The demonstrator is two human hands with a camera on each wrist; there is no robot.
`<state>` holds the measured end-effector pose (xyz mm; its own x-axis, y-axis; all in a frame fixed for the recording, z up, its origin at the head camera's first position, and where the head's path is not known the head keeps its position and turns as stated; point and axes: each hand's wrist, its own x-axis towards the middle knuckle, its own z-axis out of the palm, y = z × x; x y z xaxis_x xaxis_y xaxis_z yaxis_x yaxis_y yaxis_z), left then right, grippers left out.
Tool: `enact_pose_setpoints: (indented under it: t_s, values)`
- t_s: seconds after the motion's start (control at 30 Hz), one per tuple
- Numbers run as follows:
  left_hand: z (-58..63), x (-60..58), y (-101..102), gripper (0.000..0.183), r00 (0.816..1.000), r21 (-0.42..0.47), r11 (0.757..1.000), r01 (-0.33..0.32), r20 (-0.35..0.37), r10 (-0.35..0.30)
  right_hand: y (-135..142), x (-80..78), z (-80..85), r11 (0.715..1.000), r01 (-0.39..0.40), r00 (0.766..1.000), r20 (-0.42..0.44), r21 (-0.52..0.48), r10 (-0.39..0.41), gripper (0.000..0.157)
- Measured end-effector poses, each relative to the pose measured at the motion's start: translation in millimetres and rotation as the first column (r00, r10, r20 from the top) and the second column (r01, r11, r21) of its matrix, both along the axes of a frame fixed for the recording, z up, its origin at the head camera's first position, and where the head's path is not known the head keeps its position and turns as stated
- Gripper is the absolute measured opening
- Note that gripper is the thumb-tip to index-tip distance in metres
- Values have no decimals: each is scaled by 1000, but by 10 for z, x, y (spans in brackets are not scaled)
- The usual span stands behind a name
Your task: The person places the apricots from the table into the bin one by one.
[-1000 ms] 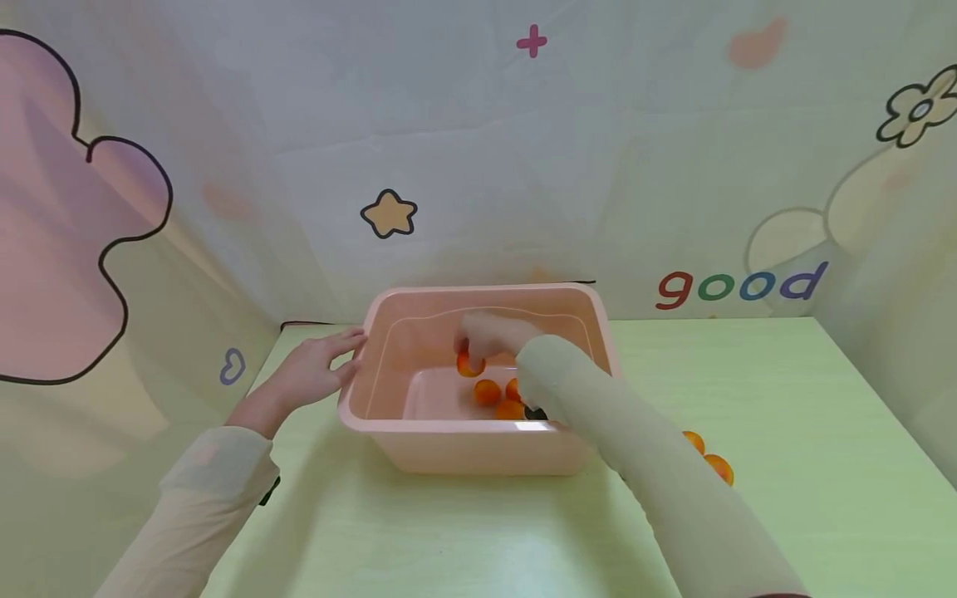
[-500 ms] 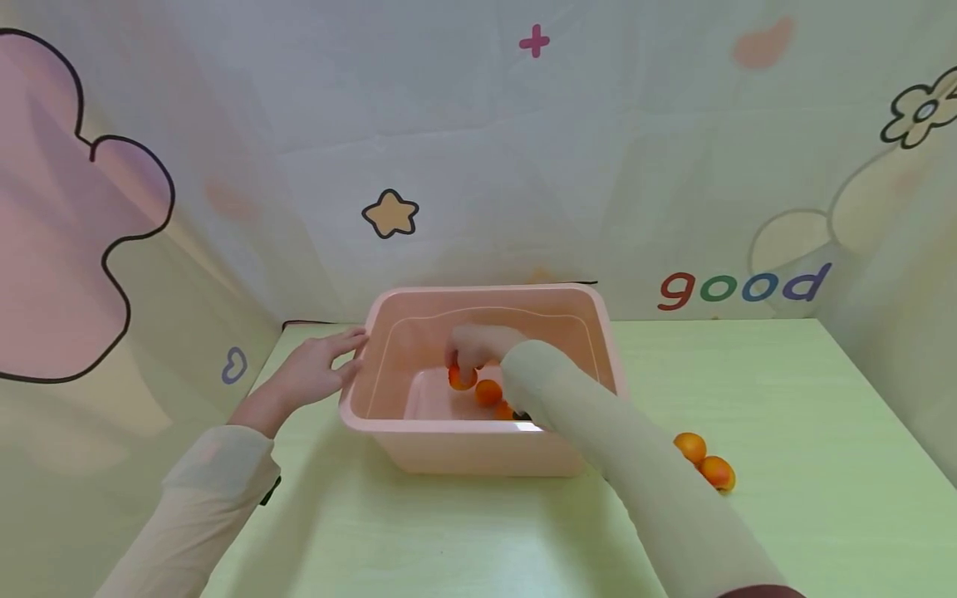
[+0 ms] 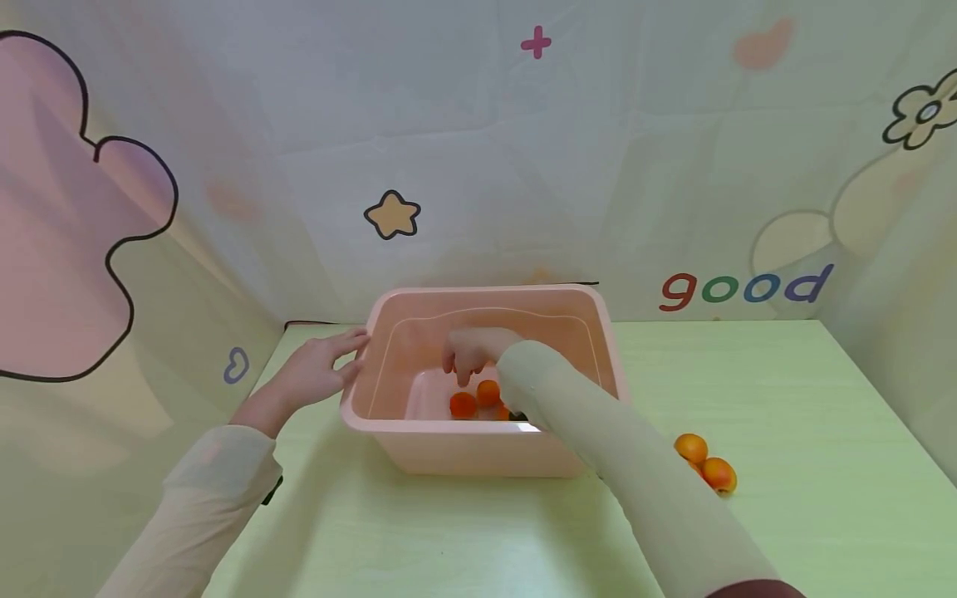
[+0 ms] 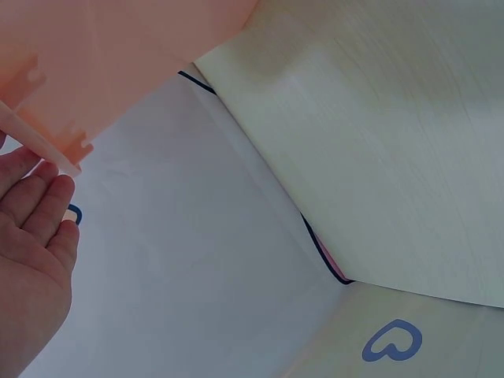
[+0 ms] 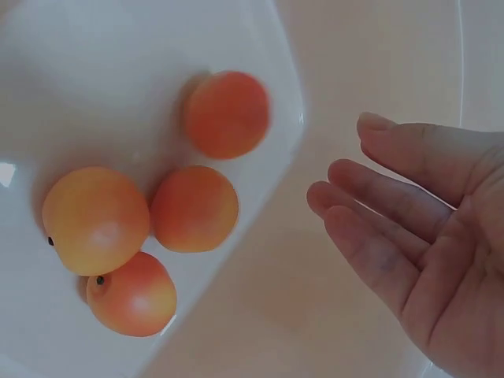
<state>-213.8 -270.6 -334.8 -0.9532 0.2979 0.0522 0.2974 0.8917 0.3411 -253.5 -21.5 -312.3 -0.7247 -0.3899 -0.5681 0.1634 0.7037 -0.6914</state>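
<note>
A pink plastic bin (image 3: 486, 453) stands on the table, with several round orange-red fruits (image 5: 96, 220) on its floor. Inside it, my right hand (image 3: 473, 350) hangs above them. The right wrist view shows that hand's palm and loosely extended fingers (image 5: 370, 244), holding nothing. The nearest fruit, a redder one (image 3: 463, 405), lies apart from the others, slightly blurred in the right wrist view (image 5: 228, 115). At the bin's left rim, my left hand (image 3: 317, 367) rests its nearly straight fingers (image 4: 49, 206) against the edge. My right sleeve hides part of the bin's right side.
More of the same fruits (image 3: 719, 475) lie together on the pale green table (image 3: 807, 415), right of the bin and partly behind my right forearm. A printed cloth backdrop (image 3: 478, 166) rises behind the bin and at both sides.
My right hand has lowered a fruit into the bin and let it go. That fruit has moved toward the bin's near side, beside the others. My left hand has stayed at the rim.
</note>
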Motion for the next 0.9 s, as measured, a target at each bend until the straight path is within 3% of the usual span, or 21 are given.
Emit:
enact_pose_setpoints:
  t_s: [0.03, 0.1, 0.17, 0.27, 0.37, 0.47, 0.53, 0.6, 0.67, 0.73, 0.9]
  values:
    - [-1, -4, 4, 47, 1000, 1, 1000, 1, -1, -1, 32, 64, 64, 1000, 28, 1000, 7, -11, -28, 29]
    - [-3, -7, 14, 47, 1000, 8, 1000, 0, 4, 0, 100, 255, 259, 981, 195, 976, 93, 8, -195, 23]
    - [-10, -10, 22, 47, 1000, 12, 1000, -3, 9, 3, 154, 414, 430, 949, 310, 940, 131, 47, -314, 18]
    - [-14, -5, 32, 47, 1000, 16, 1000, -4, 13, 3, 214, 584, 631, 875, 471, 861, 159, 113, -483, 19]
    - [-10, 4, 37, 47, 1000, 17, 1000, -1, 16, 1, 257, 615, 711, 918, 396, 912, 104, 38, -397, 15]
    - [3, 17, 39, 47, 1000, 20, 1000, -1, 21, 1, 315, 542, 690, 948, 318, 947, 62, -25, -316, 21]
    - [12, 24, 37, 48, 1000, 18, 1000, -4, 25, 3, 337, 351, 550, 976, 218, 976, 14, -24, -217, 27]
    - [12, 25, 31, 48, 999, 16, 1000, -7, 32, 6, 349, 116, 411, 998, 56, 997, -46, 39, -54, 26]
    - [12, 23, 27, 48, 999, 15, 1000, -12, 41, 11, 355, -141, 275, 990, -98, 990, -94, 100, 108, 27]
    - [9, 21, 27, 48, 999, 15, 1000, -12, 43, 11, 368, -335, 205, 953, -251, 950, -148, 168, 276, 28]
    - [9, 17, 28, 48, 999, 8, 1000, -10, 43, 9, 488, -484, 231, 896, -358, 888, -202, 264, 414, 30]
